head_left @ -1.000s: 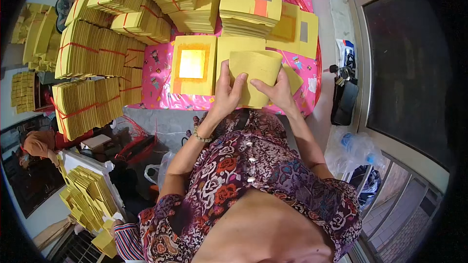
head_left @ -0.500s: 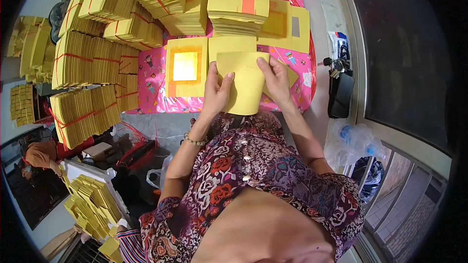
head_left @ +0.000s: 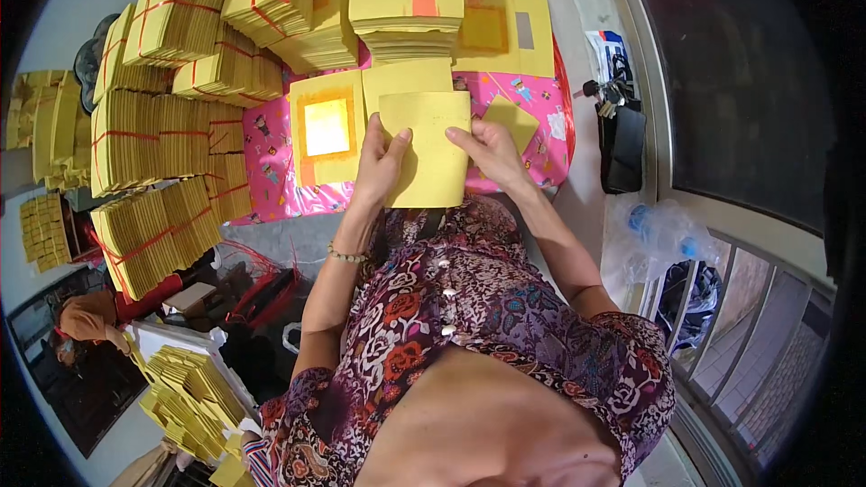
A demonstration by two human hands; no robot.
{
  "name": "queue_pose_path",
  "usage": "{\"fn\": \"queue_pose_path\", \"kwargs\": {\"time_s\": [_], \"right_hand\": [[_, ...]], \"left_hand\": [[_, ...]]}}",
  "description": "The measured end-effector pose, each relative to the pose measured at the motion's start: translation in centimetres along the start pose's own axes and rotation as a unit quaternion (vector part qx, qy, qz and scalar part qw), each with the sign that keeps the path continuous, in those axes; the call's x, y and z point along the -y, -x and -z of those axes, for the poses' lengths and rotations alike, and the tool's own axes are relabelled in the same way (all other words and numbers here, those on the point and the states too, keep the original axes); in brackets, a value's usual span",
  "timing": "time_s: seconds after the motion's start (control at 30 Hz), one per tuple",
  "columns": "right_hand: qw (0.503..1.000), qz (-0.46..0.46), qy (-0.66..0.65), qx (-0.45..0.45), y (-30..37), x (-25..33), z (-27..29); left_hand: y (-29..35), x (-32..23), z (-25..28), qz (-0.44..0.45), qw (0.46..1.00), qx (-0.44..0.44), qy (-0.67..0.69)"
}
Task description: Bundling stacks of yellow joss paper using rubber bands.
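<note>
In front of my chest I hold a folded sheet of yellow joss paper [head_left: 428, 158]. My left hand [head_left: 382, 162] grips its left edge, thumb on top and fingers behind. My right hand [head_left: 494, 155] pinches the right edge, thumb on the front. Just beyond the left hand lies joss paper with a gold foil square [head_left: 327, 129] inside an orange border. A plain yellow sheet [head_left: 406, 77] lies behind the held one, partly hidden. To the right, another yellow piece [head_left: 514, 122] rests on the pink patterned table cover [head_left: 269, 149].
A tall joss paper stack [head_left: 406, 9] with a silver patch stands at the back. Bundles tied with red string [head_left: 176, 13] crowd the left. Keys [head_left: 613, 99] and a black case [head_left: 622, 153] lie right of the table. Yellow papers [head_left: 185, 388] and a person's brown sleeve [head_left: 86, 317] show lower left.
My right hand has slid from the upper right corner down to the right edge. The held paper, tapered before, now looks straighter and more rectangular. The whole view has shifted slightly.
</note>
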State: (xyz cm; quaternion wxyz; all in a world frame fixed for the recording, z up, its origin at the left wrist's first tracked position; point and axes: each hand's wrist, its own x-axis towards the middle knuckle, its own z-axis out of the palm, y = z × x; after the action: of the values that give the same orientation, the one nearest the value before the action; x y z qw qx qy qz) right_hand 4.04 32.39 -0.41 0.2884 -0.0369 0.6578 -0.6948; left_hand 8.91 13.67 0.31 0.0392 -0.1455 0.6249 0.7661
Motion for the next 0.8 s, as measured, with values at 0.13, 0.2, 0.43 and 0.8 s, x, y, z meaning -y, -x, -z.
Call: {"fn": "queue_pose_path", "kwargs": {"time_s": [0.13,0.2,0.43,0.8], "right_hand": [[0.994,-0.096,0.025,0.037,1.5,0.4,-0.3],[0.995,-0.067,0.055,0.039,1.4,-2.1,0.3],[0.994,-0.102,-0.018,0.031,3.2,-2.5,-0.1],[0.996,-0.087,0.011,0.017,4.0,-4.6,0.4]], "left_hand": [[0.1,-0.2,-0.1,0.005,1.0,-0.001,0.019],[0.0,0.7,-0.1,-0.006,1.0,-0.008,-0.006],[-0.6,0.8,0.0,-0.023,0.998,-0.014,-0.065],[-1.1,1.5,0.0,-0.038,0.996,-0.049,-0.069]]}}
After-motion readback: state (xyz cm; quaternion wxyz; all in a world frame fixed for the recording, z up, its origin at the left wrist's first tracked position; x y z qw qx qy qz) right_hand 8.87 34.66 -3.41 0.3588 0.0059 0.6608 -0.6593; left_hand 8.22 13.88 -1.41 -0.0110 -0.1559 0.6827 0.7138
